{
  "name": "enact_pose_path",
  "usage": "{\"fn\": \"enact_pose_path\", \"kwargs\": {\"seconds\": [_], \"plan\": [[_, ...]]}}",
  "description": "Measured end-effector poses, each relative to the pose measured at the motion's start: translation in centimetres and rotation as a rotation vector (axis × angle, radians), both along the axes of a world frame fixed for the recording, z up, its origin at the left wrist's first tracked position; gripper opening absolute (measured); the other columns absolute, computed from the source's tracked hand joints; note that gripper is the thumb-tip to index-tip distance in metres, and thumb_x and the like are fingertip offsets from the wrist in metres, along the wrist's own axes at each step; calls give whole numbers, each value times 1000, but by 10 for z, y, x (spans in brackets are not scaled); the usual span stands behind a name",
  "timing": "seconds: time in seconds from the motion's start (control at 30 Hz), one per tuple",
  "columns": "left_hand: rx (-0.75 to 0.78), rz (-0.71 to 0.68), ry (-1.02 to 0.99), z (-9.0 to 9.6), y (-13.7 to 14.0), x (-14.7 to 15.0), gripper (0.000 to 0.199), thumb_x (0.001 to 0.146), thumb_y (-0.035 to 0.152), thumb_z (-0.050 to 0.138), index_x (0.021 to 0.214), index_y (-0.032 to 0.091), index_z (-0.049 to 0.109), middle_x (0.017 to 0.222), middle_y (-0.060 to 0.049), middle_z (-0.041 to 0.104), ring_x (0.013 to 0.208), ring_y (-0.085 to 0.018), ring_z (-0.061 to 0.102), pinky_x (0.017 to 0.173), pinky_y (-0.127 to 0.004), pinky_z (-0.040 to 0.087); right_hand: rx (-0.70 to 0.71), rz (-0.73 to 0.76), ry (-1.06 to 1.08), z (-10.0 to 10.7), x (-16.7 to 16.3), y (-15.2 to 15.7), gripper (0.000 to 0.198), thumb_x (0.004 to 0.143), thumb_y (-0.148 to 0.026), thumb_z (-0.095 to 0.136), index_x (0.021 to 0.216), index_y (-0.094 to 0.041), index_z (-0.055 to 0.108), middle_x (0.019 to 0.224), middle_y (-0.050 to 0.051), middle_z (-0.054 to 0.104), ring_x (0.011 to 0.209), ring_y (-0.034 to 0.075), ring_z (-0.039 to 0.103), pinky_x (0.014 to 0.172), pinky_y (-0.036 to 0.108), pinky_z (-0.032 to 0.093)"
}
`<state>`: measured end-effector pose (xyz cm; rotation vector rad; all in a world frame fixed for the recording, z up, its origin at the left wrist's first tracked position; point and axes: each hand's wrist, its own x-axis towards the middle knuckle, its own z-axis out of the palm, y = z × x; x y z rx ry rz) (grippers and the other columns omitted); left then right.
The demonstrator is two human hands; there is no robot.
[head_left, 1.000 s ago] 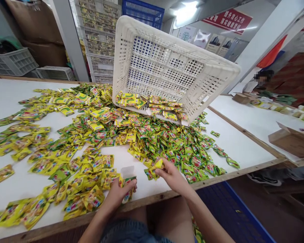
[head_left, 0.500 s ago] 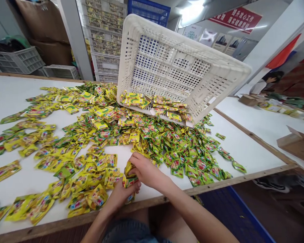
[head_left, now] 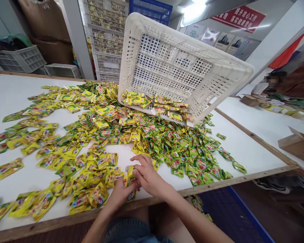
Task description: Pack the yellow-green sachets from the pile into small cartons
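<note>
A small yellow carton (head_left: 129,176) stands roughly upright above the table's front edge, a pale flap showing at its top. My left hand (head_left: 123,190) is closed around its lower part. At the carton's right side is my right hand (head_left: 150,177), its thumb against the carton and its upper fingers stretched out and apart. Whatever is inside the carton is hidden. Yellow sachets (head_left: 93,197) lie in loose rows left of my hands, while a heap of green sachets (head_left: 190,155) spreads to the right.
A white plastic crate (head_left: 207,101) leans tipped over the heap, with flat yellow cartons (head_left: 135,99) inside its lower edge. Stacked crates (head_left: 107,44) stand behind the table. A wooden rim (head_left: 187,192) borders the front. At far right are a cardboard box (head_left: 297,145) and another person (head_left: 262,86).
My right hand has drawn back slightly from the carton's top, and its fingers have opened. The yellow sachet at the carton's mouth no longer shows, and the pale flap is visible.
</note>
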<state>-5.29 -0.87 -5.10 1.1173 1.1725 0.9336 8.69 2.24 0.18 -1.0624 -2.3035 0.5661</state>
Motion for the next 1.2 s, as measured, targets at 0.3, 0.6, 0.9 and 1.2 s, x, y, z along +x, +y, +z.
{"fn": "enact_pose_path", "kwargs": {"seconds": [0.3,0.6,0.9,1.2], "plan": [[96,-111,-37,8,-1,1,19,73,33,59,70,15,59,61,-2,64,60,-17,58,60,-27,46,91,-93,77,2,-2,7,11,76,-21,65,79,-19,56,94,4,56,94,20,48,85,36,31],[137,123,111,-10,2,-2,31,69,37,62,89,15,60,85,-6,68,86,-25,61,77,-32,47,-105,-93,188,-23,5,-18,11,84,-22,52,82,-22,64,108,5,53,106,22,43,89,39,33],[207,206,-122,-14,-4,-1,37,74,33,61,103,21,42,87,-2,62,76,-17,60,69,-27,46,-414,-281,641,-50,9,-23,10,79,-20,59,89,-20,56,82,1,60,80,15,56,75,27,43],[316,150,174,-12,-2,-10,22,81,35,51,78,16,63,72,-3,60,72,-18,56,69,-26,44,-251,-173,412,-43,1,-14,13,84,-19,51,77,-18,62,77,2,59,75,14,53,69,25,42]]}}
